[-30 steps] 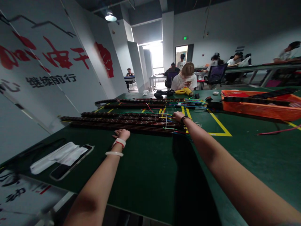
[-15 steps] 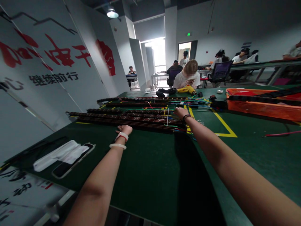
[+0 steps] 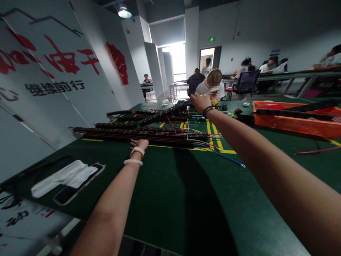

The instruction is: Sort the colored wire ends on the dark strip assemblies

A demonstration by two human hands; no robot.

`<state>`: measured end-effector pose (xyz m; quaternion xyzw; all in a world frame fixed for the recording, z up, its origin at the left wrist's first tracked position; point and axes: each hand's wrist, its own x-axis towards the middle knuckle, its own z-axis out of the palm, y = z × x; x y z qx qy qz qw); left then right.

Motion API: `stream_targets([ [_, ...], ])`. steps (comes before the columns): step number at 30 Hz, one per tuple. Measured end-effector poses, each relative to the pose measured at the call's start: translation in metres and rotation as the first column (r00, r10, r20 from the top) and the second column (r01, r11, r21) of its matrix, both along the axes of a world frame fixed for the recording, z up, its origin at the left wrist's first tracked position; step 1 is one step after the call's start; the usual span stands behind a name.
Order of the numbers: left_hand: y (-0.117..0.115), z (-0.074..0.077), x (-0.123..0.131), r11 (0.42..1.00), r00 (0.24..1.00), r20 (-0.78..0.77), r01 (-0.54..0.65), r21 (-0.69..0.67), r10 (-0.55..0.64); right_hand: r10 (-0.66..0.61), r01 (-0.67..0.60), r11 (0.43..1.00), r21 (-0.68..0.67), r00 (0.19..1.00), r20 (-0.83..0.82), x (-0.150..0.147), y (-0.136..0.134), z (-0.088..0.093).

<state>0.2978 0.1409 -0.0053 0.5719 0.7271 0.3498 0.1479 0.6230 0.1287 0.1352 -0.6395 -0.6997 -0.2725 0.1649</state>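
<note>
My right hand [image 3: 201,102] is closed round the end of a black-wrapped cable harness [image 3: 166,113], raised above the table and slanting down to the left. Below it lies a row of dark wrapped harnesses [image 3: 128,133] side by side, with red, green, yellow and blue wire ends on the right. A blue wire [image 3: 230,160] with a ring terminal reaches forward from them. At the front edge of the row is my left hand [image 3: 141,143], its fingers partly stretched and apart. Whether they touch the nearest harness, I cannot tell.
On the green table [image 3: 160,199] a phone [image 3: 65,195] and white paper [image 3: 57,177] lie front left. An orange crate [image 3: 293,121] with black harnesses stands right, near a red wire [image 3: 314,151]. A yellow tool [image 3: 215,104] is partly hidden. Across the table sits a person [image 3: 213,83].
My right hand has risen and moved slightly left, lifting one harness end off the row. The left hand has stayed nearly in place. The camera view has shifted slightly.
</note>
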Motion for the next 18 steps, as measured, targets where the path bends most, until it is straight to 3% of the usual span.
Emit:
stream_targets([
  [2,-0.004,0.008,0.008,0.996,0.981,0.192,-0.040,0.084,0.023,0.028,-0.031,0.998,0.048,0.999,0.046,-0.007,-0.004,0.014],
  [4,-0.005,0.016,0.019,0.988,0.922,0.385,-0.013,0.154,-0.048,0.058,-0.068,0.994,0.091,0.992,0.108,-0.017,-0.009,0.028],
  [6,-0.003,0.026,0.033,0.979,0.824,0.542,0.070,0.190,-0.164,0.077,-0.098,0.989,0.112,0.982,0.174,-0.028,-0.015,0.043],
  [8,-0.001,0.036,0.045,0.967,0.680,0.689,0.141,0.212,-0.250,0.083,-0.111,0.987,0.120,0.973,0.214,-0.041,-0.026,0.057],
  [9,-0.001,0.042,0.050,0.959,0.550,0.785,0.168,0.228,-0.283,0.084,-0.114,0.986,0.124,0.970,0.226,-0.046,-0.034,0.063],
  [11,-0.001,0.052,0.054,0.943,0.145,0.944,0.200,0.265,-0.296,0.068,-0.097,0.989,0.108,0.967,0.246,-0.056,-0.053,0.073],
  [12,-0.001,0.057,0.054,0.938,-0.010,0.959,0.205,0.279,-0.283,0.060,-0.086,0.992,0.090,0.964,0.260,-0.060,-0.064,0.075],
  [13,-0.002,0.062,0.052,0.936,-0.114,0.956,0.202,0.289,-0.271,0.059,-0.083,0.993,0.078,0.959,0.278,-0.063,-0.075,0.076],
  [15,-0.005,0.070,0.047,0.935,-0.153,0.947,0.175,0.309,-0.284,0.082,-0.110,0.991,0.073,0.947,0.311,-0.068,-0.095,0.071],
  [18,-0.011,0.078,0.039,0.927,-0.129,0.932,0.126,0.354,-0.338,0.134,-0.154,0.987,0.054,0.954,0.269,-0.070,-0.117,0.051],
])
